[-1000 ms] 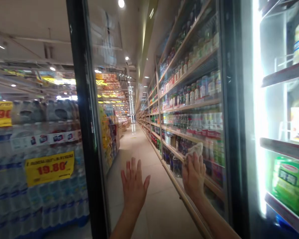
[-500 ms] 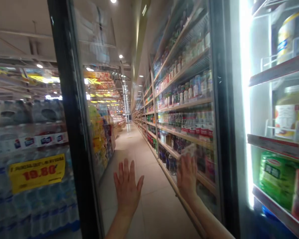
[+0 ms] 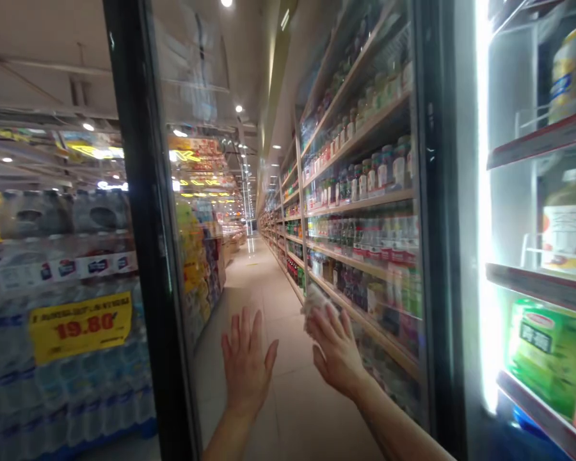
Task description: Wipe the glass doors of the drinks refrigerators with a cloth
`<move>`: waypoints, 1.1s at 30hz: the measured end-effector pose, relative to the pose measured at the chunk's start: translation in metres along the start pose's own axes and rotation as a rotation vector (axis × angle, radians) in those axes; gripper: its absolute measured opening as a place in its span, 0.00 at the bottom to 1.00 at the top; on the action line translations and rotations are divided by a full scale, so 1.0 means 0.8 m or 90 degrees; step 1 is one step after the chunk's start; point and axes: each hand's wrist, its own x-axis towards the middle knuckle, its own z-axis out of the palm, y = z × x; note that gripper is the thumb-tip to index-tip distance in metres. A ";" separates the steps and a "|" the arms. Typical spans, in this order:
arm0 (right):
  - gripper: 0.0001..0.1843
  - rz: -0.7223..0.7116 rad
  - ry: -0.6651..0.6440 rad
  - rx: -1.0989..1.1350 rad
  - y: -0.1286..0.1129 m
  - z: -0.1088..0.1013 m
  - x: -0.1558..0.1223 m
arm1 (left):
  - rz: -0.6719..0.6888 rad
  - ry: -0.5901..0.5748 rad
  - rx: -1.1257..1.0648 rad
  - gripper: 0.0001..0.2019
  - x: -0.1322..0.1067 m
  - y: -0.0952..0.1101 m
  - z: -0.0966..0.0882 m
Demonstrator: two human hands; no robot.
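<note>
My left hand [image 3: 247, 368] lies flat on the glass door pane [image 3: 288, 416], fingers spread and pointing up, with nothing in it. To its right, my right hand [image 3: 336, 358] presses a pale crumpled cloth [image 3: 314, 301] against the same pane. The cloth sticks out past the fingertips; the palm covers the rest. A black door frame [image 3: 146, 205] borders the glass on the left, and another dark upright [image 3: 439, 211] on the right. Through or in the glass appear an aisle and shelves of bottles [image 3: 360, 243].
Lit cooler shelves [image 3: 537, 275] on the right hold a juice bottle [image 3: 564, 224] and a green drink pack [image 3: 537, 352]. To the left stand stacked water bottle packs [image 3: 77, 390] with a yellow price sign [image 3: 81, 328].
My right hand has swept the cloth leftward across the glass, closer to my left hand. My left hand stays in place. The view has shifted slightly.
</note>
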 end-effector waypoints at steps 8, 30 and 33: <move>0.27 0.370 0.253 -0.110 0.150 -0.022 -0.003 | 0.010 0.006 -0.009 0.33 -0.002 -0.001 0.000; 0.27 -0.084 0.023 0.002 0.013 -0.008 0.059 | 0.052 0.017 0.021 0.27 0.038 -0.025 -0.014; 0.28 0.175 0.191 -0.054 0.067 -0.016 0.069 | 0.090 0.009 0.027 0.24 0.044 -0.038 -0.020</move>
